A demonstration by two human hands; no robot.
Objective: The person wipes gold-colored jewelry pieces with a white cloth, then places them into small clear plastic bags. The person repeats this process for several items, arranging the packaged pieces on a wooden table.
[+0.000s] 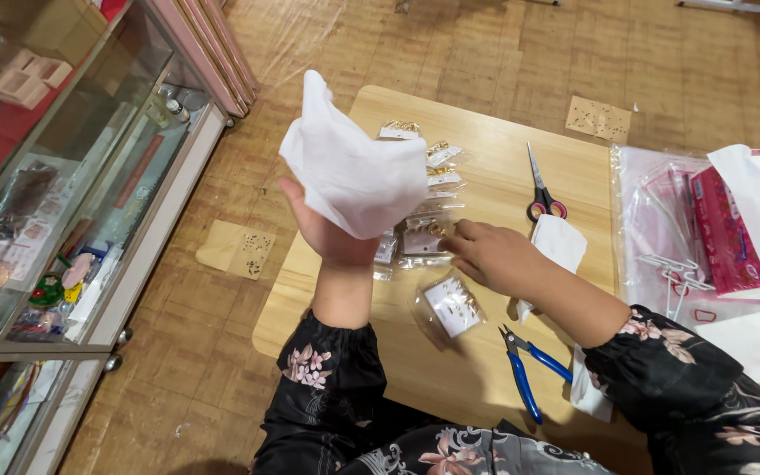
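Mid-sort on the little jewellery baggies, by the looks of it. Left hand [327,230] raised above the tabletop [485,185], grip clamped round a crumpled white cloth pouch [354,167] bunched up and held well clear of the wood. Right hand [490,257] down low, fingertips [447,246] drawn together on the edge of one small clear bag [424,239] in the pile of clear bags [424,198] running up the middle of the tabletop. Looks like a pinch, though hard to tell whether the bag is actually lifted yet or just touched.

One more clear bag with a white card [452,305] lying apart, just below the right wrist. Blue-handled pliers [525,369] near the front edge, red-handled scissors [540,189] further back, a second white pouch [558,246] just beside the scissors and tucked behind the right forearm. Pink packets in clear plastic [705,229] off to the right, glass display case [54,202] on the left.

Best guess on the step: picking a baggie to go with the pouch. Next move probably calls for a clean pinch on a single slippery bag without dragging its neighbours, plus getting the pouch mouth open one-handed, since right now it looks scrunched shut.
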